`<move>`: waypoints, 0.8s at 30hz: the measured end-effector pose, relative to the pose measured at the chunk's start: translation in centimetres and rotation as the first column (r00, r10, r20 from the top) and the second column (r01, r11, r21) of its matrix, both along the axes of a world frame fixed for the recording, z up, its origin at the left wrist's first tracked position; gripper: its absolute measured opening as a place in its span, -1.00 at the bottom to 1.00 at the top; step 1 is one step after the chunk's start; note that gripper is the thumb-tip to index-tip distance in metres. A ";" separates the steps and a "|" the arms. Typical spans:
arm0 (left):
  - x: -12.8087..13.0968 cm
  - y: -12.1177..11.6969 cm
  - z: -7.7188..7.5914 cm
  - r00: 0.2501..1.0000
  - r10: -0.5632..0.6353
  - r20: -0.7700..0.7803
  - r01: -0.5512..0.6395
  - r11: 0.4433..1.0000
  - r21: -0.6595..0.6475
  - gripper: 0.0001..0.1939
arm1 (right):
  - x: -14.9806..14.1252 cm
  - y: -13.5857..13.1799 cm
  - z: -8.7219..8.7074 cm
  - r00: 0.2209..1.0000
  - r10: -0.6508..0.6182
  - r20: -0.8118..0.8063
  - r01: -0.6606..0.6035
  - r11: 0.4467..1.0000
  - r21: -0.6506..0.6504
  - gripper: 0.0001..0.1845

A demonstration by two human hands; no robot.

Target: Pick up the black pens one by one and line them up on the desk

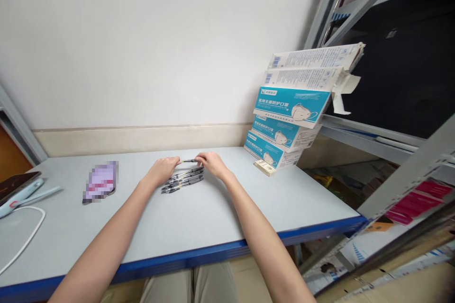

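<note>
Between my two hands a dark pen is held level, just above the far side of a row of pens. My left hand has its fingers closed on the pen's left end. At the other end, my right hand pinches the pen between thumb and fingers. Right below lie several black-and-clear pens, side by side and slightly slanted on the grey table. The closed fingers hide both ends of the held pen.
Stacked mask boxes lean at the back right, with a small carton before them. A pixelated purple object lies left, near a light-blue device and white cable. Metal shelving borders the right; a wall stands behind.
</note>
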State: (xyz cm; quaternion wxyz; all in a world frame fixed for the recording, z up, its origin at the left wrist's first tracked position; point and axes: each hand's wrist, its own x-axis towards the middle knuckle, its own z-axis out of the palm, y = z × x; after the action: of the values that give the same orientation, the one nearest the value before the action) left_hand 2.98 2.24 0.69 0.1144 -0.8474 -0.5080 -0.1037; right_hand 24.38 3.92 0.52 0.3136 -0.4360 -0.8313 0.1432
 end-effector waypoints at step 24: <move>-0.1 0.5 0.4 0.955 -0.093 0.283 0.099 0.995 -0.007 -0.64 | -0.2 0.0 0.2 0.994 -0.028 0.106 0.031 0.999 -0.027 -0.64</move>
State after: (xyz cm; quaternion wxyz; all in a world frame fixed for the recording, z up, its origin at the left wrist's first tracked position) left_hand 2.87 2.74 1.06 0.0268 -0.8488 -0.4785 -0.2235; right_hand 24.23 3.89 0.70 0.2652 -0.4598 -0.8379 0.1272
